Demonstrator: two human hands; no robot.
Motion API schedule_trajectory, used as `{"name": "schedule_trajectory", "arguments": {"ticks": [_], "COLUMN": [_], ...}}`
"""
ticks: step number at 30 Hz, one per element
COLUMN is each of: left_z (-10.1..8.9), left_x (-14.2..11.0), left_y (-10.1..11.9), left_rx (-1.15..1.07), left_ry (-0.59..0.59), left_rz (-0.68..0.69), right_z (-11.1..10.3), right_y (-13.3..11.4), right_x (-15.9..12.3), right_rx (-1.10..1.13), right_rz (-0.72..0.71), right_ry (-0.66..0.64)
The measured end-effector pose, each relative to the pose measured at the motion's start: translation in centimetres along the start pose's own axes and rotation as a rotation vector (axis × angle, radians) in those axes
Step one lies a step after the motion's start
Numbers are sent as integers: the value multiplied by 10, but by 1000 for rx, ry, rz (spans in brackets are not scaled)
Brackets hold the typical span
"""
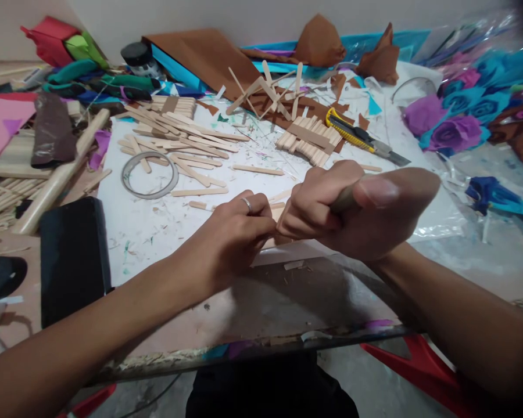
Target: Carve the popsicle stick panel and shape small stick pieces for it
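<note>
My right hand (353, 209) is closed in a fist, thumb on top, round a dull olive-brown handle (345, 200). Its working end is hidden, so the kind of tool does not show. Touching it from the left is my left hand (244, 229), with a ring and its fingers bent and pressed together. What those fingers hold is hidden. Pale wooden craft sticks show behind and under both hands, one stick (197, 205) poking out at the left. Beyond lie a loose pile of craft sticks (192, 142), a bundle of sticks (307, 139) and a yellow box cutter (353, 130), blade out.
A tape roll (126, 184) lies on the white sheet (135, 232), left of my hands. Further left is a black phone (74, 261). Green-handled pliers (126, 87) and brown paper (196, 52) lie at the back, paper flowers (455, 130) at right. The table's edge (279, 341) runs nearest me.
</note>
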State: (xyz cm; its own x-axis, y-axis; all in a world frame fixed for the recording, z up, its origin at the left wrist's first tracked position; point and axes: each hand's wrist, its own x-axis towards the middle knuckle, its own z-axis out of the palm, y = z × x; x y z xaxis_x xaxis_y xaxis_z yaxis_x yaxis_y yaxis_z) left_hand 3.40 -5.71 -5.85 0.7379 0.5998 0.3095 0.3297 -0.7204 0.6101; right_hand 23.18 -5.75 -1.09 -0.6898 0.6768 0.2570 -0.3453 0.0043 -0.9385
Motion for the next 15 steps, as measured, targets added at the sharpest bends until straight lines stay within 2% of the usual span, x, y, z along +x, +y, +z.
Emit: {"name": "schedule_trajectory", "arguments": {"ticks": [3,7,15], "left_z": [1,1,0], "left_x": [1,1,1], "left_y": [-1,-1,-1], "left_rx": [9,28,44], "left_ry": [31,39,44], "left_rz": [9,27,44], "right_z": [3,5,2], "right_y": [1,4,-2], "right_x": [0,0,-5], "right_rx": [-8,-1,53], "right_rz": [-28,-74,31], "right_ry": [58,32,105]}}
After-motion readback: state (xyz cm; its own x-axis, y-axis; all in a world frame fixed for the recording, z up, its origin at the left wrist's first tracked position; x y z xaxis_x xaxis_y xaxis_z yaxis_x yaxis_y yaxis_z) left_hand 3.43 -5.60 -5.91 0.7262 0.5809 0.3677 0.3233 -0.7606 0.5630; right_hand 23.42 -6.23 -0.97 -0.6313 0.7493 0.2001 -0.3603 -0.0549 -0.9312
